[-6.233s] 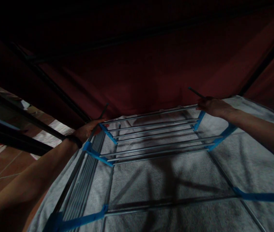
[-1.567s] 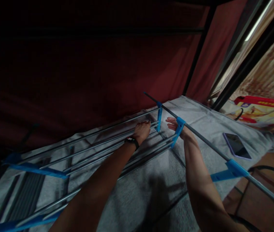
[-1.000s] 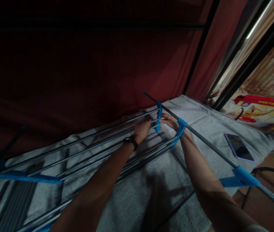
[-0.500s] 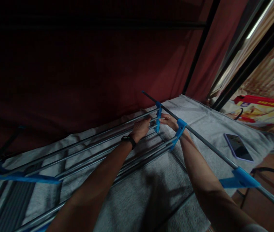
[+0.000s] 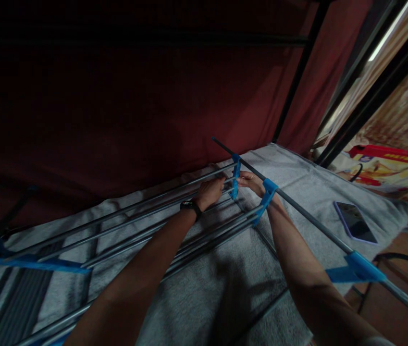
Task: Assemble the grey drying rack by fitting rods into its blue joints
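A rack frame of grey metal tubes (image 5: pixel 135 220) and blue plastic brackets lies across a grey blanket (image 5: pixel 189 307). My left hand (image 5: pixel 210 192), with a black watch on its wrist, is closed around a tube close to the far blue bracket (image 5: pixel 236 179). On the other side of that bracket is my right hand (image 5: pixel 251 182), its fingers pressed against it. The right forearm passes under a long grey pole (image 5: pixel 308 215) that runs through the brackets. Nearer me along this pole are a second blue bracket (image 5: pixel 264 199) and a third blue bracket (image 5: pixel 357 268).
A phone (image 5: pixel 355 222) lies on the blanket at right. Several loose tubes (image 5: pixel 19 300) are at the lower left, below a long blue bracket (image 5: pixel 34 263). Dark red cloth (image 5: pixel 135 120) hangs behind, beside a black post (image 5: pixel 297 79). A red and yellow box (image 5: pixel 391 166) stands at far right.
Both hands stay at the far bracket with almost the same grip. The view shifts very slightly; the rack stays in place.
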`<state>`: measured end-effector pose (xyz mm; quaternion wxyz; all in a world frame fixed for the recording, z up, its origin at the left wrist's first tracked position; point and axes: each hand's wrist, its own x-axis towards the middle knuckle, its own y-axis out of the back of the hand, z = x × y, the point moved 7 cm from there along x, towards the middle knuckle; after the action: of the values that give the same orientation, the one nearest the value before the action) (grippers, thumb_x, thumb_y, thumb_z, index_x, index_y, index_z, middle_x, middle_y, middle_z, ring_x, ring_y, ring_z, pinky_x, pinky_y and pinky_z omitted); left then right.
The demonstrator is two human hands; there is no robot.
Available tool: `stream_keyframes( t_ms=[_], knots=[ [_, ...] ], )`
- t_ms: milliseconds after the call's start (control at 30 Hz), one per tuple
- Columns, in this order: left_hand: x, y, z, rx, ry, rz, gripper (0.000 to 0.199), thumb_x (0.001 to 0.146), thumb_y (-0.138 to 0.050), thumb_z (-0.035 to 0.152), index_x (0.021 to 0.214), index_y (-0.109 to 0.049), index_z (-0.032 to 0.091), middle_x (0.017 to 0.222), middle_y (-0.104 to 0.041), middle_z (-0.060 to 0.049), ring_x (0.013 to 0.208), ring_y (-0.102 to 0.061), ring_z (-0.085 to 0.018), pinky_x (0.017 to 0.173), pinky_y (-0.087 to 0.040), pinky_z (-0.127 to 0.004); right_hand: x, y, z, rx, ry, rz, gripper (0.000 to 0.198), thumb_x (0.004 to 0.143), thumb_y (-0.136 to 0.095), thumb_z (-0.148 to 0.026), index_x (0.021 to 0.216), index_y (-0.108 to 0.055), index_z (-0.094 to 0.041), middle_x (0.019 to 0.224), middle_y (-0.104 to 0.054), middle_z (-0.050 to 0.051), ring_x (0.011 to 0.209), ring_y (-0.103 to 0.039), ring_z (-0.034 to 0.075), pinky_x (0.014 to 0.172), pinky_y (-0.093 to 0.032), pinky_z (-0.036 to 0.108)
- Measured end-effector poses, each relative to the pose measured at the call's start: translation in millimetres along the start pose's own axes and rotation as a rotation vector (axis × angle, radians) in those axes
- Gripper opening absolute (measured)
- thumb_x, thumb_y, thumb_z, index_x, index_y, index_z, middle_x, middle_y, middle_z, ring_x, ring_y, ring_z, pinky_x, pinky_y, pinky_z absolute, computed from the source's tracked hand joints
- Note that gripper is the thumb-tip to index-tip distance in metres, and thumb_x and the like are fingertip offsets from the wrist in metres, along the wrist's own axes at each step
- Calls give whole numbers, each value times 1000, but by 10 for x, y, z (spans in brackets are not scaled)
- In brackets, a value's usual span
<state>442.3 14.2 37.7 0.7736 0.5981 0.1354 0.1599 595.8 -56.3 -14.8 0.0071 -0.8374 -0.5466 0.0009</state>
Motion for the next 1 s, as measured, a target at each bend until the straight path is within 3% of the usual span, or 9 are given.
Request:
stream_keyframes(
  t_ms=[167, 300, 433, 533, 667, 767, 867, 1000],
  knots=[
    [-34, 28, 25, 10, -15, 62, 39, 102, -45, 21, 138, -57, 19, 129, -72, -13, 117, -69, -26, 99, -51, -37, -63, -41, -50, 0, 41, -25, 46, 68, -84, -51, 99, -72, -18, 97, -76, 4, 102, -67, 24, 107, -46, 49],
    [-135, 64, 73, 58, -20, 132, 51, 101, -49, 25, 149, -46, 10, 144, -61, -19, 131, -60, -28, 110, -45, -40, -145, -3, -56, 49, 44, 4, 36, 75, -80, -46, 98, -73, -20, 103, -77, 8, 107, -69, 26, 103, -51, 47],
    [-330, 75, 114, 105, -26, 130, 55, 100, -48, 23, 152, -42, 6, 154, -52, -20, 141, -50, -28, 120, -34, -41, -204, 255, 137, 123, -64, 220, 24, 75, -77, -32, 95, -72, -21, 108, -76, 9, 96, -72, 22, 97, -58, 43],
    [-506, 85, 95, 132, -5, 122, 55, 98, -47, 18, 152, -42, 6, 153, -52, -20, 140, -50, -27, 122, -31, -42, -291, 446, 305, 213, -99, 377, 17, 76, -74, -27, 92, -70, -22, 99, -75, 7, 84, -72, 18, 82, -64, 36],
    [-750, 101, 51, 178, 39, 127, 57, 97, -46, 14, 153, -41, 6, 154, -51, -19, 142, -48, -27, 123, -29, -42, -556, 551, 471, 402, -104, 555, 11, 78, -70, -24, 87, -67, -20, 87, -72, 5, 71, -68, 12, 67, -62, 24],
    [-927, 134, 51, 219, 66, 159, 58, 96, -48, 12, 153, -40, 4, 157, -48, -19, 146, -43, -27, 125, -25, -41, -880, 538, 572, 446, -96, 763, 11, 76, -71, -24, 82, -63, -19, 77, -65, 0, 62, -61, 10, 61, -58, 22],
    [-1111, 191, 70, 250, 86, 202, 55, 97, -49, 14, 151, -44, 5, 157, -48, -19, 147, -41, -28, 125, -25, -42, -1245, 394, 656, 400, -26, 865, 18, 71, -71, -23, 85, -61, -19, 79, -62, -2, 68, -61, 11, 67, -57, 24],
    [-1391, 288, 69, 235, 120, 221, 37, 99, -52, 22, 134, -62, 12, 146, -59, -15, 140, -48, -27, 120, -34, -42, -1815, 171, 788, 216, 37, 944, 38, 70, -69, -28, 106, -60, -21, 103, -63, 0, 101, -65, 18, 99, -53, 38]
  ],
)
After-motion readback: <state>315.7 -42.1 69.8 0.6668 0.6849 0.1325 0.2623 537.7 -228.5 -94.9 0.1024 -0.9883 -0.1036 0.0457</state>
